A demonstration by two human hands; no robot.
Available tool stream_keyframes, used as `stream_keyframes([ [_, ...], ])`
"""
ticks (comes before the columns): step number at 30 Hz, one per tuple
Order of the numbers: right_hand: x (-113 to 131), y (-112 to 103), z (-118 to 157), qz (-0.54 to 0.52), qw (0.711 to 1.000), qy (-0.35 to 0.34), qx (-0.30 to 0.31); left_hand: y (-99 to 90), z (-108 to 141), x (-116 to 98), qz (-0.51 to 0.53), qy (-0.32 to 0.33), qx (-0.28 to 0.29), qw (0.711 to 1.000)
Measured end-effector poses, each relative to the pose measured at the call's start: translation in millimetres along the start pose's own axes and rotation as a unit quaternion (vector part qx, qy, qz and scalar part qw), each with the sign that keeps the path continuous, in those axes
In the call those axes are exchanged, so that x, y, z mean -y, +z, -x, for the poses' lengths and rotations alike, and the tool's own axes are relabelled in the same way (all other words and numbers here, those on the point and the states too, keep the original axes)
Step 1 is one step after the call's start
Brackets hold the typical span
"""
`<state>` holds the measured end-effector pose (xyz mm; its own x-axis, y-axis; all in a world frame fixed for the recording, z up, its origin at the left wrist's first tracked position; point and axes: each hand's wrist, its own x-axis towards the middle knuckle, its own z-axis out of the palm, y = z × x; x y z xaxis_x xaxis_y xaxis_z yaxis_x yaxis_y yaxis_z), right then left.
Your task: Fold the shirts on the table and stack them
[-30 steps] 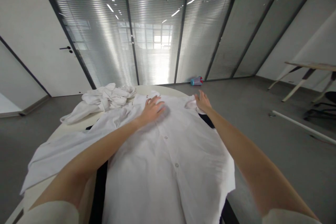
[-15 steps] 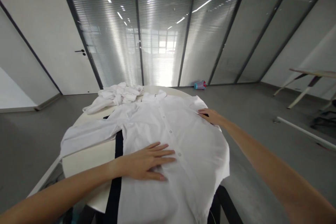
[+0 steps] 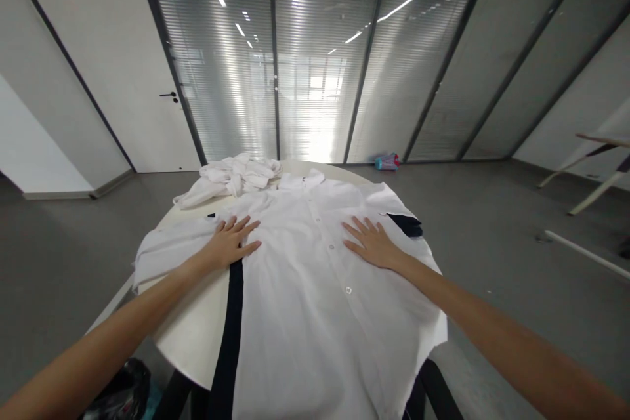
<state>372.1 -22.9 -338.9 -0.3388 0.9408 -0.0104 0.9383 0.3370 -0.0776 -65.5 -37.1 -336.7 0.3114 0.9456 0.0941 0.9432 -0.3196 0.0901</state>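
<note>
Head view: both forearms (image 3: 147, 315) reach forward; the left hand (image 3: 229, 245), palm down and fingers spread wide, rests at one sleeve (image 3: 172, 246); the right hand (image 3: 375, 246), likewise splayed, lies beside at least three buttons (image 3: 349, 290). One white button-up shirt (image 3: 295, 315) covers one round table (image 3: 194, 341) near one crumpled cloth heap (image 3: 233, 177).

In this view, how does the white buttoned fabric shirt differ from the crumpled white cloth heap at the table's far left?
The white buttoned fabric shirt is spread out; the crumpled white cloth heap is bunched up. The shirt covers far more area than the heap. The left hand and right hand rest on the shirt, while neither touches the heap. Both are white and lie on the round cream table.
</note>
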Motion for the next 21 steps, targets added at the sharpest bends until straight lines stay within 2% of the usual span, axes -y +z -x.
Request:
stream_keyframes([
  [3,3.4,1.5,-5.7,0.002,1.0,0.011,0.012,-1.5,-5.6,2.7,0.005,0.008,0.005,1.0],
  [6,3.1,-0.3,-8.5,-0.002,1.0,0.007,-0.004,-5.8,-9.4,1.7,0.021,0.02,-0.011,1.0],
  [9,1.6,-5.7,-0.7,-0.047,0.997,-0.02,-0.061,-16.5,-1.4,-6.9,0.045,0.032,-0.081,0.995],
  [11,-2.1,-14.0,14.3,-0.111,0.987,-0.035,-0.111,-29.1,15.4,-17.4,0.07,0.039,-0.13,0.988],
  [12,-5.5,-19.3,25.2,-0.143,0.981,-0.025,-0.131,-36.5,28.0,-23.7,0.091,0.039,-0.133,0.986],
  [13,-10.2,-25.0,38.3,-0.171,0.974,-0.004,-0.146,-44.0,43.6,-30.3,0.12,0.031,-0.112,0.986],
  [14,-16.0,-30.5,53.4,-0.191,0.969,0.034,-0.154,-51.0,61.8,-36.8,0.157,0.017,-0.061,0.986],
  [16,-30.8,-38.7,87.8,-0.199,0.963,0.111,-0.145,-61.2,103.9,-48.5,0.236,0.003,0.092,0.967],
  [18,-47.0,-39.9,124.6,-0.198,0.961,0.162,-0.106,-63.8,148.1,-57.5,0.298,0.003,0.269,0.916],
  [19,-54.2,-37.4,142.6,-0.205,0.959,0.181,-0.076,-61.8,168.5,-61.0,0.303,-0.014,0.308,0.902],
  [21,-64.5,-26.8,175.2,-0.235,0.95,0.205,-0.006,-51.6,201.6,-67.1,0.278,-0.039,0.315,0.907],
])
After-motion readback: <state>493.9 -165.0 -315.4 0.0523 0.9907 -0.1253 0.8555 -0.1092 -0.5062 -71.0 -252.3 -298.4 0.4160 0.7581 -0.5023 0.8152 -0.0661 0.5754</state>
